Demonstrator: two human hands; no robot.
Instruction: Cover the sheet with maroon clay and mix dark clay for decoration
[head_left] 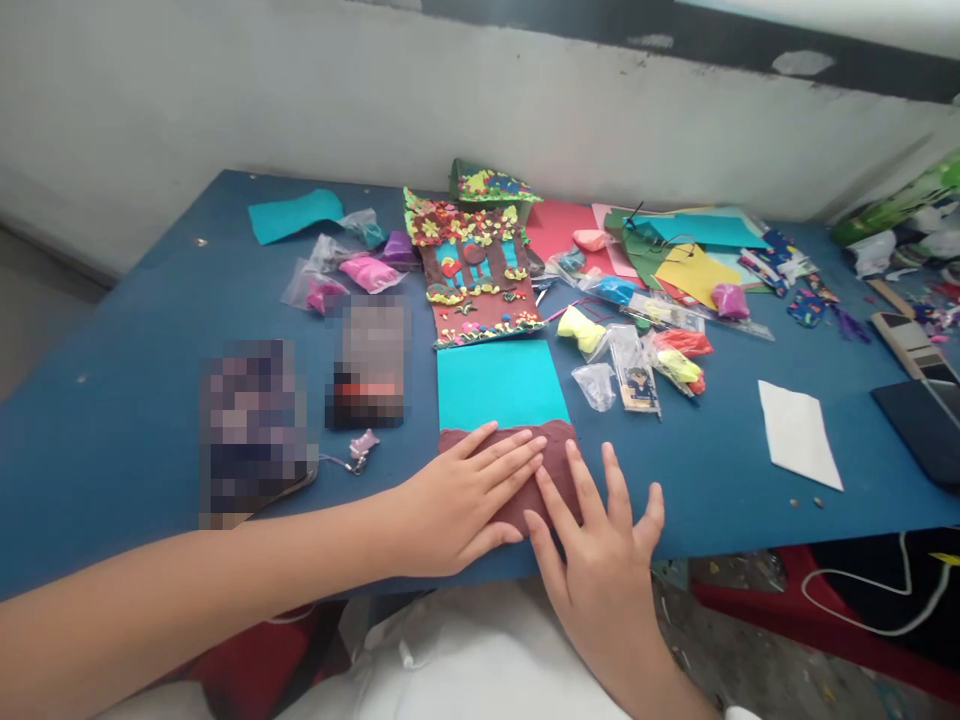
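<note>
A turquoise sheet (499,383) lies on the table in front of me, its near part covered by a flat layer of brown clay (551,437). My left hand (469,500) rests flat on the left of the clay, fingers stretched out to the right. On the right side, my right hand (600,540) has its fingers spread, with some fingertips on the clay and its right edge. The clay beneath both palms is partly hidden. Just beyond the sheet stands a decorated clay panel (480,280) with small flowers, mushrooms and trees.
Bagged pink clay (371,272) and a turquoise paper piece (292,215) lie at the back left. Two blurred-out items, one a dark rectangle (367,360), are left of the sheet. To the right are yellow clay (580,328), coloured papers (697,275) and a white sheet (799,433).
</note>
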